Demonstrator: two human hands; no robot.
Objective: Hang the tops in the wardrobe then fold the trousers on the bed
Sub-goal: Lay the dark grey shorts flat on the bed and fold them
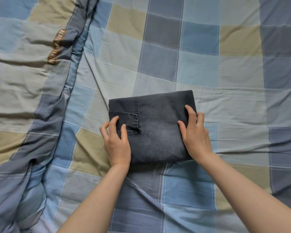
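1. Head view: dark grey denim trousers (156,126), already folded into a compact rectangle w/ a back pocket showing at its 9 o'clock side, lie on the blue, grey and tan checked bed sheet (200,52), approx centre frame.
2. Left hand (116,142) sits on the bundle's 9 o'clock edge, fingers lightly curled, thumb on top of the pocket; looks like a loose grip on the edge, though whether the fingers tuck under the fabric is hard to tell.
3. Right hand (196,133) cups the 3 o'clock edge, thumb and forefinger on top, other fingers wrapped over the side.
4. Rumpled matching checked quilt (23,78) heaped toward 9–10 o'clock, apart from the bundle.
5. Handling, as a guess: denim is thick, fairly heavy, soft but holds a crease; not slippery, not fragile. Layers could slide open if lifted by one edge, so take both sides, hands under the fold.
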